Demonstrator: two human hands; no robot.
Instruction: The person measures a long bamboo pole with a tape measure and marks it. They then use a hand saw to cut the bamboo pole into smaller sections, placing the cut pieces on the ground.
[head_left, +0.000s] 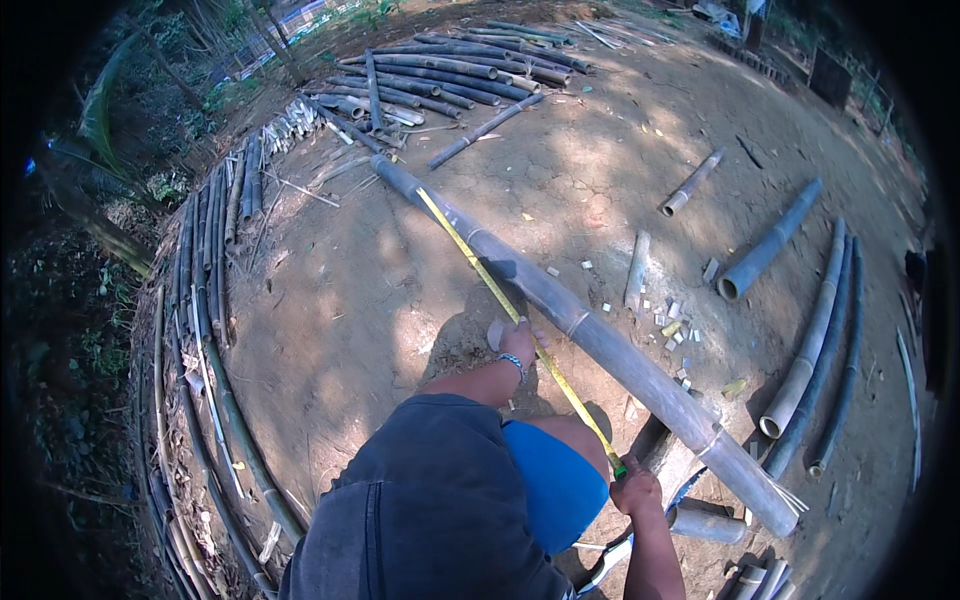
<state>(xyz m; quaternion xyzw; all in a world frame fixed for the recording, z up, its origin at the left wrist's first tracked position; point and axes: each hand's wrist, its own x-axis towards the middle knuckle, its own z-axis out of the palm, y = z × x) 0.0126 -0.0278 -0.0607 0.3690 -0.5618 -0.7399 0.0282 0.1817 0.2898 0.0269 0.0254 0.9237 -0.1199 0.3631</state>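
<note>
Measuring so far: the yellow tape (575,401) is drawn out beside the long bamboo pole (645,378), so this step looks, in my judgement, well under way.
Measuring left: a final reading and perhaps a mark seem to be wanting (no pencil line or saw notch can be made out on the pole from here).
Cut bamboo: an open tube (770,240) and a scatter of pale scraps (672,322) lie on the ground (360,280); some cutting appears done, though whether from this pole I cannot tell.
Left grip (519,342): fingers closed around the tape partway along its run, just beside the pole.
Right grip (638,492): clamped on the green case (620,469) at the tape's near end.
Tape's far end: near the pole's far end but short of its tip (hooked or merely lying there, too small to tell).
Pole's place: slanting from upper left to lower right, between the tape and the pale scraps; what holds it up, if anything, is unclear.
Pole's look: thick, whole along the visible side, dull grey-blue, with pale rings at the joints and patchy shade.
Pole's near end: a few thin pale strips (788,494) show there, loose or attached I cannot say.
</note>
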